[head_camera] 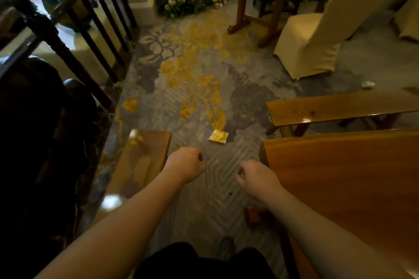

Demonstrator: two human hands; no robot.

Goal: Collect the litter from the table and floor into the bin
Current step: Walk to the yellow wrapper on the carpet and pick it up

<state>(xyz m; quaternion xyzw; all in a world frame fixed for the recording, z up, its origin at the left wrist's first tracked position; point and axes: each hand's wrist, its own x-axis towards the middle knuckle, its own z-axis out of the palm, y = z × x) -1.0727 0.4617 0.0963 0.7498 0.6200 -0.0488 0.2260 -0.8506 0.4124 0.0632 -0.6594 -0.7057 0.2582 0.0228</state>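
Yellow wrapper [218, 136] on the carpet [204, 88] ahead.
My left hand [184, 164] and right hand [256, 178] hang loosely fisted, empty.

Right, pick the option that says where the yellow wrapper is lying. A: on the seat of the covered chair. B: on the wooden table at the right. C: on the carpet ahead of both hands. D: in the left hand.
C: the yellow wrapper lies flat on the patterned carpet, just beyond the left hand and right hand, both loosely closed and apparently holding nothing.
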